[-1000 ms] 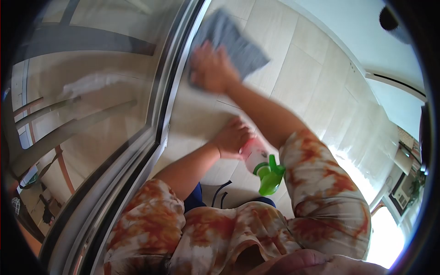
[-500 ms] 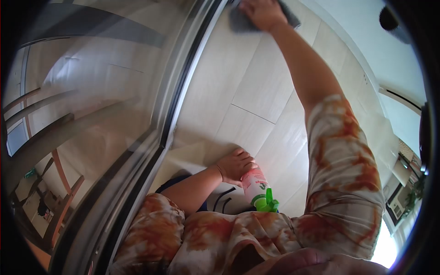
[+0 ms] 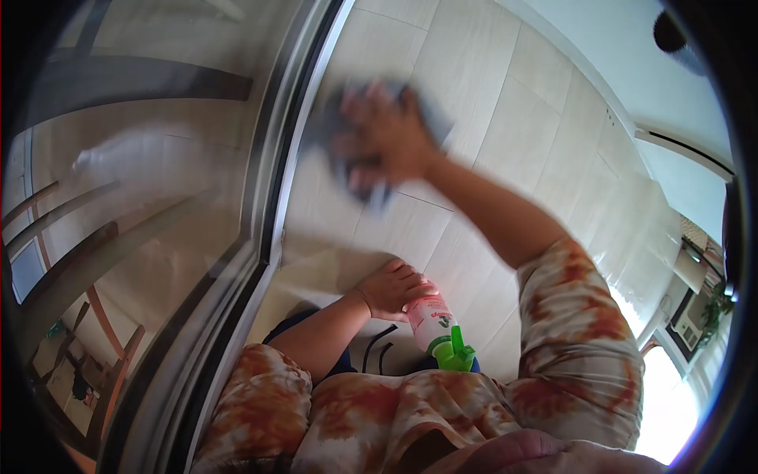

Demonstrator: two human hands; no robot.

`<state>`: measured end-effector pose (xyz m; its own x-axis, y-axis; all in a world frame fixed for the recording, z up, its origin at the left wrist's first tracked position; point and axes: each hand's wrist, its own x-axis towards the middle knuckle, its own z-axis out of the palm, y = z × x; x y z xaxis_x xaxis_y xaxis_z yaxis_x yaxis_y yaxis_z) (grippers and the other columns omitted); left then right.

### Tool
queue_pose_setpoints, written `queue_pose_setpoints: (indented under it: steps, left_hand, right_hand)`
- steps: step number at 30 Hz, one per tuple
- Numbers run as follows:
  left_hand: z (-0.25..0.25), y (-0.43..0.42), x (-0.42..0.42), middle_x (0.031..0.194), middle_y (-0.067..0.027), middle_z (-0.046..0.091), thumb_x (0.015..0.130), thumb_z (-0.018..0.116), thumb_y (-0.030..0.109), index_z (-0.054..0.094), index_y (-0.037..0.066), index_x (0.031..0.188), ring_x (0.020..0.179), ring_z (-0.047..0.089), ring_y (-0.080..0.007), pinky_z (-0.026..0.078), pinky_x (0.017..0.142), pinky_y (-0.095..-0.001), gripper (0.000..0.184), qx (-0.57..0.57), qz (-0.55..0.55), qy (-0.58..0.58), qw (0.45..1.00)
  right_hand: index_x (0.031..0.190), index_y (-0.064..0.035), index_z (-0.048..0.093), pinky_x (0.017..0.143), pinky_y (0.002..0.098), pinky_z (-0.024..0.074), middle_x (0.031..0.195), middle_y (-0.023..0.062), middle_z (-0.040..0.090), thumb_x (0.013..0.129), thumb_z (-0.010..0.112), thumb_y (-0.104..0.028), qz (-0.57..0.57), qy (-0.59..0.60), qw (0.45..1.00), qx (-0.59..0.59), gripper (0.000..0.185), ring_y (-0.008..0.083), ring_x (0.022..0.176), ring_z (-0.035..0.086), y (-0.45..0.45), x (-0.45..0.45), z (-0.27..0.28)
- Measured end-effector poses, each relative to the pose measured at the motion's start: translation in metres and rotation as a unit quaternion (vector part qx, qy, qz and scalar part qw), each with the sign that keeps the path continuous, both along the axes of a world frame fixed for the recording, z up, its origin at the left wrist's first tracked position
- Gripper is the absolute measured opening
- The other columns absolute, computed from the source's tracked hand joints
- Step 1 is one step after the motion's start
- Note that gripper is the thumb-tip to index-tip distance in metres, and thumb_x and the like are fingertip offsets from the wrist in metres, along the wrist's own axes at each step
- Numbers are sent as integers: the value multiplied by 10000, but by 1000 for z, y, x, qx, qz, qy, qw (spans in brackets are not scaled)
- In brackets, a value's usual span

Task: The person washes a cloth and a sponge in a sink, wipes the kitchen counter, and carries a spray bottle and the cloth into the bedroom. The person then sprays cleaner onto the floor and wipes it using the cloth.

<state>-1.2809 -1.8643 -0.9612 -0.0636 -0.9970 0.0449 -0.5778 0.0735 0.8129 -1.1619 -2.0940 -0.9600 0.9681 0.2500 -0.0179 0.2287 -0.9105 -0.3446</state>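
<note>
My right hand (image 3: pixel 395 138) is spread over a grey cloth (image 3: pixel 339 134) and presses on it against the pale plank-patterned tiles, close to the dark frame of a glass panel. Both hand and cloth are smeared by motion. Lower down, my left hand (image 3: pixel 391 289) grips the base end of a pink and clear spray bottle (image 3: pixel 431 317) with a green label. The bottle lies tilted, its bright green spray head (image 3: pixel 455 351) pointing toward my body.
The glass panel (image 3: pixel 181 174) with its black and silver frame (image 3: pixel 288 158) runs along my left side; wooden chair-like shapes show in it. Pale tiles (image 3: pixel 466 79) spread ahead. At the far right are a white surface, a plant (image 3: pixel 717 308) and a bright opening.
My right hand has swept the grey cloth back from the top toward me and to the left, its elbow bending. The left hand and bottle have shifted only slightly in view.
</note>
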Motion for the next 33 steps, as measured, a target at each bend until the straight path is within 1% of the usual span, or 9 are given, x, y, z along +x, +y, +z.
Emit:
queue_pose_setpoints:
  steps: [3,4,11,15,21,27,29,32,33]
  left_hand:
    - [1,2,-1,1133,0,575,567,821,436,514,212,1242,1008,557,-203,351,947,-399,775,-3,7,14,1000]
    - [0,0,-1,1133,-5,574,568,823,431,514,209,1240,1012,556,-203,350,949,-396,772,-6,8,23,1000]
    - [-1,1,-1,1167,-13,566,572,829,411,490,209,1280,1040,546,-203,351,953,-391,810,-12,10,44,999]
    - [-8,7,-7,1170,1,574,571,823,436,487,212,1295,1030,555,-197,354,953,-392,829,13,-30,33,999]
    - [5,-5,2,1156,19,594,561,819,480,495,209,1293,984,586,-160,383,920,-347,844,41,-74,-13,996]
    - [1,-2,0,1120,12,611,556,817,489,514,195,1278,968,599,-158,382,914,-346,837,18,-37,0,999]
    - [-2,-1,-2,1152,15,599,567,815,487,501,212,1291,1001,588,-166,377,920,-364,835,24,-38,17,999]
    - [-3,1,-6,1210,21,562,568,815,476,457,247,1319,1077,553,-178,360,925,-392,863,67,-68,9,995]
    - [2,-5,-4,1205,22,564,568,815,449,454,243,1322,1075,556,-180,359,922,-394,862,61,-68,6,996]
  right_hand:
    - [1417,-315,451,1081,646,164,1546,47,313,826,541,-654,-230,-91,955,-160,687,295,1432,252,-128,88,-11]
    - [1530,-238,227,1178,502,141,1607,73,138,958,323,-629,-325,124,928,-132,699,298,1475,119,-148,111,46]
    - [1376,-245,488,996,592,311,1460,22,430,917,516,-396,-78,-30,968,-236,484,255,1346,380,-94,17,-21]
    - [1298,-392,556,998,584,332,1424,-28,443,873,580,-445,103,19,994,-27,429,222,1339,384,44,-191,-22]
    - [1314,-425,530,1079,649,232,1524,20,293,888,574,-458,-67,158,985,-31,430,305,1433,221,-68,-121,11]
    - [1442,-376,386,1161,487,195,1526,68,328,970,435,-476,-311,-86,931,-171,484,300,1416,279,-248,-4,-21]
    - [1453,-161,392,1162,498,183,1542,163,277,1011,333,-420,-374,62,918,-115,516,368,1422,232,-251,10,0]
    - [1459,-149,388,1164,490,170,1555,165,253,1001,342,-441,-338,63,932,-116,545,352,1437,201,-203,-37,7]
    - [1455,-375,369,1133,524,235,1518,78,333,968,469,-432,-298,-34,940,-161,500,308,1413,280,-183,-71,-11]
